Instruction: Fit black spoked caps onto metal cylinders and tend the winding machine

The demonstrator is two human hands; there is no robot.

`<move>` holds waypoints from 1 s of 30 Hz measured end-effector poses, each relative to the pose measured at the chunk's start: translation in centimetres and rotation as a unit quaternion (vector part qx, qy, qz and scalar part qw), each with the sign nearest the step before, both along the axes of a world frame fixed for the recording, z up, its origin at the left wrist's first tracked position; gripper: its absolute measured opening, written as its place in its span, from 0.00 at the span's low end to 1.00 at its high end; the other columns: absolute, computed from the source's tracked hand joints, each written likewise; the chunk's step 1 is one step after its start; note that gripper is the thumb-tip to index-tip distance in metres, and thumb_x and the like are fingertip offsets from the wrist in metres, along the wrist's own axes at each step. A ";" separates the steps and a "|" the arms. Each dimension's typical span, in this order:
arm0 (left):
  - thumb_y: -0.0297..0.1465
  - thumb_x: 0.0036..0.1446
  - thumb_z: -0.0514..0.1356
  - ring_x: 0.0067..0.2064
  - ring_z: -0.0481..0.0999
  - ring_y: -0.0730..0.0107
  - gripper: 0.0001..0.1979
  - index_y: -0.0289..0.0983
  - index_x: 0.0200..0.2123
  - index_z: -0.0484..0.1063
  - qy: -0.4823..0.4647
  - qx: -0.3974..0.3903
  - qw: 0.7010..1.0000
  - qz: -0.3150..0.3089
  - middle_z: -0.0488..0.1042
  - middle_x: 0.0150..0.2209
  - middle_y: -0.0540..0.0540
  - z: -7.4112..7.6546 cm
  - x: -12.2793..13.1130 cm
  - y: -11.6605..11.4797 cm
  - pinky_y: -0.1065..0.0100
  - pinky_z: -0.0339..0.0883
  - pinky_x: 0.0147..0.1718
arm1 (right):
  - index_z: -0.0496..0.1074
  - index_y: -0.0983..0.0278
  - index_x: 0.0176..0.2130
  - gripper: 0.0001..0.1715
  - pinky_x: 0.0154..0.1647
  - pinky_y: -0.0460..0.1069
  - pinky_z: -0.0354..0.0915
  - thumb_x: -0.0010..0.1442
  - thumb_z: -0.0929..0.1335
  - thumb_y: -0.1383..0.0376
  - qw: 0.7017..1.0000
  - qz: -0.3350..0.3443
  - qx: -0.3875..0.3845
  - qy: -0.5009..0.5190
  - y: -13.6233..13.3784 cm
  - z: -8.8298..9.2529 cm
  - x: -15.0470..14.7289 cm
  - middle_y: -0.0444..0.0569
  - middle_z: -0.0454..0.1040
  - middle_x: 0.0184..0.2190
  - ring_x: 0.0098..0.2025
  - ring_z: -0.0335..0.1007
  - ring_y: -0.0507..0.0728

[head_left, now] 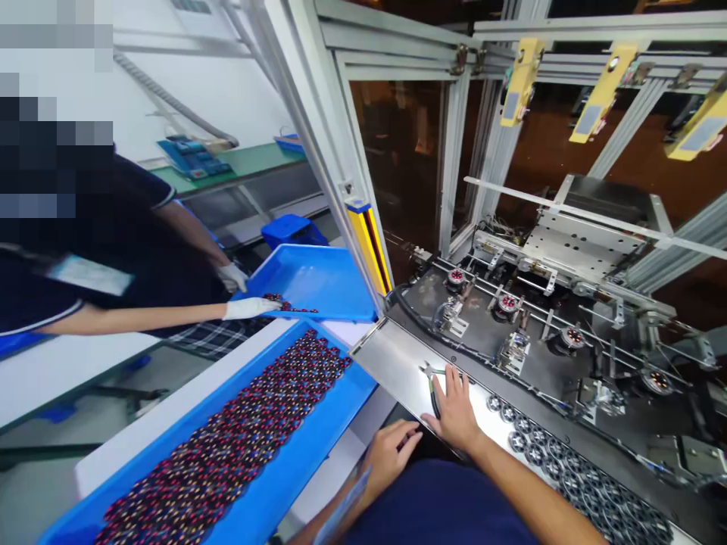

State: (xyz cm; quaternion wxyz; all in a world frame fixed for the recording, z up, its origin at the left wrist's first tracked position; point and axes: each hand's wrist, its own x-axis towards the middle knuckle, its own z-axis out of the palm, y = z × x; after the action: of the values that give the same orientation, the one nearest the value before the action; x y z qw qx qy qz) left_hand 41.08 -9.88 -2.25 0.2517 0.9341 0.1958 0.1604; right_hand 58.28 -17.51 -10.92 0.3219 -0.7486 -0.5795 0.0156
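Note:
My right hand (454,409) lies flat with fingers spread on the steel ledge (391,356) of the machine, resting over a small pair of pliers (432,376) with dark handles. My left hand (389,454) hovers just below the ledge edge, its fingers loosely curled with nothing visible in them. A row of round metal parts (534,446) runs along the ledge to the right of my right hand. A long blue tray (295,462) packed with several small dark wound parts sits to my left.
A co-worker's white-gloved hands (247,306) tip a second blue tray (318,280) holding a few parts. Behind the ledge stands a machine bed (511,325) with several fixtures on rails. A yellow light-curtain post (372,246) stands on the frame.

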 end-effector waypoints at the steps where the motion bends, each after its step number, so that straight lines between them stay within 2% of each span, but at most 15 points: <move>1: 0.29 0.62 0.58 0.31 0.69 0.83 0.08 0.42 0.44 0.70 -0.002 -0.006 1.000 0.013 0.70 0.32 0.56 -0.3 -0.1 0.4 0.78 0.63 0.33 | 0.63 0.74 0.63 0.45 0.63 0.69 0.33 0.56 0.68 0.50 1.000 0.008 -0.016 -0.003 -0.2 0.1 0.1 0.76 0.41 0.64 0.67 0.33 0.78; 5: 0.28 0.62 0.58 0.33 0.70 0.83 0.07 0.41 0.43 0.71 -0.021 -0.022 0.999 0.034 0.71 0.34 0.55 -1.5 0.8 1.5 0.78 0.63 0.35 | 0.60 0.73 0.64 0.39 0.60 0.67 0.44 0.61 0.65 0.54 0.996 0.065 -0.055 0.006 -1.1 0.2 1.2 0.71 0.49 0.63 0.64 0.44 0.74; 8: 0.28 0.62 0.57 0.33 0.70 0.83 0.06 0.39 0.42 0.70 -0.034 -0.028 0.999 0.031 0.71 0.33 0.54 -2.4 2.2 2.2 0.78 0.62 0.35 | 0.61 0.75 0.63 0.32 0.57 0.65 0.50 0.62 0.60 0.70 0.991 0.105 -0.074 0.047 -0.8 -0.1 2.2 0.69 0.56 0.59 0.59 0.51 0.70; 10: 0.28 0.62 0.57 0.33 0.70 0.82 0.06 0.40 0.42 0.70 -0.037 -0.028 0.999 0.019 0.71 0.33 0.54 -2.9 3.0 2.6 0.77 0.62 0.35 | 0.63 0.78 0.61 0.32 0.57 0.65 0.50 0.57 0.60 0.76 0.984 0.115 -0.078 0.114 -0.1 -0.2 2.9 0.69 0.58 0.56 0.58 0.52 0.69; 12: 0.27 0.62 0.57 0.33 0.69 0.82 0.07 0.40 0.43 0.70 -0.035 -0.025 0.999 0.010 0.70 0.32 0.54 -3.2 3.7 3.2 0.77 0.62 0.34 | 0.65 0.79 0.58 0.31 0.60 0.62 0.49 0.54 0.63 0.74 0.964 0.095 -0.068 0.238 0.7 0.4 3.6 0.66 0.61 0.54 0.57 0.54 0.66; 14: 0.27 0.62 0.56 0.32 0.69 0.81 0.06 0.40 0.42 0.70 -0.031 -0.016 0.999 0.011 0.69 0.31 0.53 -3.3 4.3 3.6 0.76 0.61 0.33 | 0.65 0.78 0.55 0.30 0.58 0.58 0.55 0.55 0.64 0.68 0.905 0.060 -0.056 0.418 1.5 2.1 4.3 0.62 0.67 0.48 0.51 0.62 0.61; 15: 0.27 0.62 0.56 0.31 0.68 0.80 0.06 0.40 0.42 0.70 -0.028 -0.010 0.999 0.015 0.69 0.31 0.53 -3.3 4.6 3.9 0.75 0.60 0.32 | 0.64 0.78 0.54 0.29 0.53 0.57 0.59 0.57 0.62 0.63 0.852 0.048 -0.053 0.519 1.9 3.4 4.7 0.61 0.69 0.44 0.46 0.66 0.58; 17: 0.27 0.62 0.55 0.31 0.68 0.78 0.04 0.38 0.39 0.69 -0.028 0.004 0.999 0.018 0.68 0.30 0.52 -3.3 5.1 4.2 0.75 0.60 0.31 | 0.60 0.77 0.54 0.34 0.43 0.54 0.64 0.60 0.60 0.52 0.709 0.058 -0.049 0.701 2.5 6.8 5.3 0.63 0.70 0.43 0.38 0.69 0.56; 19: 0.26 0.61 0.55 0.32 0.71 0.76 0.04 0.37 0.37 0.69 -0.038 0.023 0.999 0.012 0.70 0.31 0.51 -3.5 5.7 4.5 0.74 0.62 0.32 | 0.60 0.76 0.51 0.42 0.40 0.53 0.65 0.55 0.66 0.44 0.586 0.091 -0.035 0.804 3.0 10.6 5.7 0.67 0.69 0.45 0.36 0.70 0.57; 21: 0.25 0.58 0.56 0.33 0.74 0.73 0.04 0.36 0.35 0.70 -0.043 0.044 0.998 0.008 0.73 0.32 0.52 -3.9 6.4 4.8 0.73 0.65 0.32 | 0.62 0.75 0.47 0.41 0.35 0.50 0.64 0.47 0.72 0.48 0.504 0.089 -0.017 0.859 4.0 14.2 6.2 0.67 0.70 0.44 0.35 0.70 0.58; 23: 0.23 0.55 0.56 0.33 0.75 0.69 0.05 0.36 0.35 0.70 -0.034 0.061 0.997 0.014 0.73 0.33 0.52 -4.4 7.0 4.9 0.71 0.65 0.31 | 0.63 0.77 0.46 0.40 0.32 0.47 0.63 0.40 0.73 0.56 0.455 0.049 0.030 0.888 5.9 17.0 6.8 0.65 0.71 0.42 0.34 0.70 0.57; 25: 0.25 0.57 0.56 0.31 0.74 0.68 0.04 0.37 0.36 0.70 -0.017 0.076 0.997 0.026 0.72 0.32 0.52 -4.8 7.5 4.9 0.68 0.64 0.29 | 0.63 0.78 0.48 0.37 0.31 0.46 0.63 0.41 0.70 0.60 0.421 -0.006 0.086 0.903 8.6 19.0 7.7 0.62 0.72 0.40 0.33 0.70 0.56; 27: 0.27 0.60 0.55 0.30 0.72 0.70 0.04 0.37 0.38 0.70 -0.004 0.086 0.996 0.033 0.71 0.32 0.51 -5.1 7.7 4.9 0.68 0.63 0.29 | 0.64 0.75 0.47 0.21 0.32 0.49 0.66 0.59 0.61 0.62 0.387 -0.044 0.109 0.915 11.8 20.3 8.9 0.59 0.72 0.38 0.32 0.71 0.56; 28: 0.28 0.61 0.55 0.29 0.71 0.71 0.05 0.37 0.38 0.70 0.002 0.090 0.995 0.034 0.70 0.31 0.51 -5.2 7.7 4.9 0.68 0.62 0.29 | 0.63 0.73 0.46 0.17 0.33 0.51 0.67 0.64 0.57 0.63 0.371 -0.058 0.115 0.920 13.4 20.6 9.6 0.57 0.71 0.38 0.32 0.72 0.56; 30: 0.28 0.62 0.55 0.28 0.69 0.73 0.05 0.37 0.40 0.71 0.006 0.095 0.995 0.031 0.69 0.30 0.51 -5.2 7.6 4.9 0.70 0.61 0.29 | 0.62 0.71 0.44 0.14 0.34 0.55 0.68 0.67 0.57 0.62 0.364 -0.091 0.138 0.917 16.5 20.7 10.6 0.52 0.69 0.36 0.33 0.72 0.58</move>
State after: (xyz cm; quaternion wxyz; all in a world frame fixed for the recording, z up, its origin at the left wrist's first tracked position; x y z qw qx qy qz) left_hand 48.71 -5.00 -7.48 0.1554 0.9482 0.2105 0.1801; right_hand 68.84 -1.03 9.78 0.7528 -0.2668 0.1499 0.5828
